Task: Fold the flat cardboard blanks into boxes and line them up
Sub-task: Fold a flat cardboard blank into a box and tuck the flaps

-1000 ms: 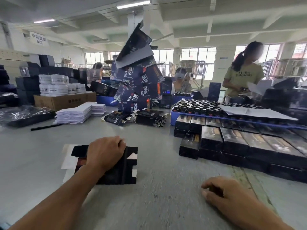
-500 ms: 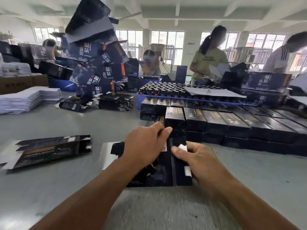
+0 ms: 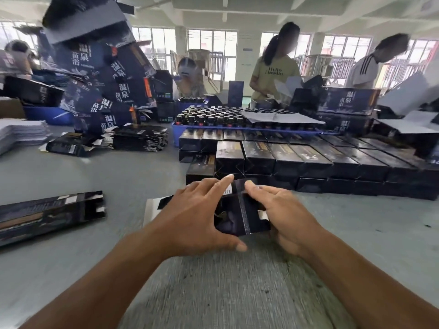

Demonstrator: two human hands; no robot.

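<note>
Blank (image 3: pixel 240 214) at frame centre on the desk (image 3: pixel 356 233), clamped from both sides: left hand (image 3: pixel 199 217) and right hand (image 3: pixel 282 214) grasping it, fingers splayed, probably to pop it open. Finished boxes (image 3: pixel 297 160) lined up just behind, so placing is short. Spare blank (image 3: pixel 47 214) far left.

Both forearms are bare to the hands, with no sleeves or jewellery visible.

Both the left hand (image 3: pixel 197 217) and right hand (image 3: pixel 282 217) have closed in around the blank (image 3: pixel 240 214).
</note>
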